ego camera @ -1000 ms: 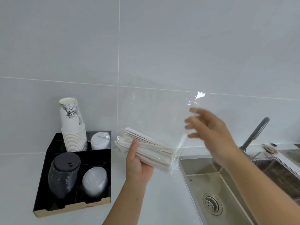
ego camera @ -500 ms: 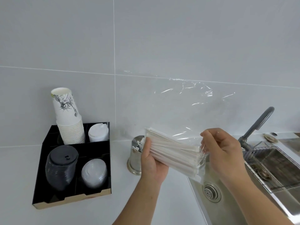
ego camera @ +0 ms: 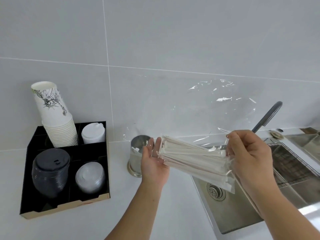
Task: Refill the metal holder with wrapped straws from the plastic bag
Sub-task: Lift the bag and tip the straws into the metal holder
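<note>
A clear plastic bag [ego camera: 216,108] hangs in front of the wall, with a bundle of paper-wrapped straws [ego camera: 192,161] lying across its lower part. My right hand [ego camera: 249,156] pinches the bag and the straws' right end. My left hand [ego camera: 153,163] is spread open, palm up, touching the left end of the bundle through the bag. Just behind my left hand stands the round metal holder [ego camera: 136,156] on the white counter, with a few straw ends showing at its rim.
A black cardboard organiser [ego camera: 29,172] at the left holds stacked paper cups [ego camera: 55,118], white lids [ego camera: 93,134], black lids [ego camera: 51,172] and clear lids [ego camera: 90,179]. A steel sink [ego camera: 230,210] with a drain and a grey tap [ego camera: 268,116] lies at the right.
My left hand has let go of the bundle and spread open. My right hand keeps its grip on the bag's end. The view has tilted down, so the metal holder shows more.
</note>
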Demonstrator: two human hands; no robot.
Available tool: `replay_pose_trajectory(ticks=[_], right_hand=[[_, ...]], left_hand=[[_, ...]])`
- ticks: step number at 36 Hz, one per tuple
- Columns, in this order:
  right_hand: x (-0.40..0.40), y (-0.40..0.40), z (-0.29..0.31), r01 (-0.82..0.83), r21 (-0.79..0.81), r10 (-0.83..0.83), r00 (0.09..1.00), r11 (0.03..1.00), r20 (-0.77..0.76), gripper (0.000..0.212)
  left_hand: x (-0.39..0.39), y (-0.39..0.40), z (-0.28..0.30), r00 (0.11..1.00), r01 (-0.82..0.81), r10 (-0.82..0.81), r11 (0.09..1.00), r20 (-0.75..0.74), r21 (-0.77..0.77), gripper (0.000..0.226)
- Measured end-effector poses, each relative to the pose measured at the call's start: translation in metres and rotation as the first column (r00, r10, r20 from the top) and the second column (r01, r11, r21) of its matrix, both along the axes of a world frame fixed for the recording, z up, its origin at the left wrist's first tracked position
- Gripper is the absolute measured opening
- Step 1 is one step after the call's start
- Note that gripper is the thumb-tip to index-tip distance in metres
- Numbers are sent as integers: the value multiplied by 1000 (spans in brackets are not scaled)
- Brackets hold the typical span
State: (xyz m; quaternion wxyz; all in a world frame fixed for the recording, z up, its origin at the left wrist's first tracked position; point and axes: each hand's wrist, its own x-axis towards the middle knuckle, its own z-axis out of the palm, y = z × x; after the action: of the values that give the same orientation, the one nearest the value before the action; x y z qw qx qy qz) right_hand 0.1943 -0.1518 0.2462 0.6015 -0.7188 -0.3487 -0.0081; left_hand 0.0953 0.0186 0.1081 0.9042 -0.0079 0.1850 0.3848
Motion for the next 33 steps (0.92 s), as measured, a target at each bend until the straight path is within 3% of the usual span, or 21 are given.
replay_pose_trajectory(ticks=[11, 22, 33], right_hand=[[4, 9, 16, -36, 64, 37, 999, 997, -15, 18], [6, 19, 27, -42, 21, 41, 999, 999, 28, 21], [3, 17, 40, -32, 62, 29, 998, 998, 49, 20]], left_hand=[[15, 0, 8, 1000, 10, -10, 1000, 3, 3, 38], [18, 14, 3, 999, 3, -2, 999, -34, 37, 38], [21, -5, 5, 998, 22, -21, 1000, 60, -10, 48]])
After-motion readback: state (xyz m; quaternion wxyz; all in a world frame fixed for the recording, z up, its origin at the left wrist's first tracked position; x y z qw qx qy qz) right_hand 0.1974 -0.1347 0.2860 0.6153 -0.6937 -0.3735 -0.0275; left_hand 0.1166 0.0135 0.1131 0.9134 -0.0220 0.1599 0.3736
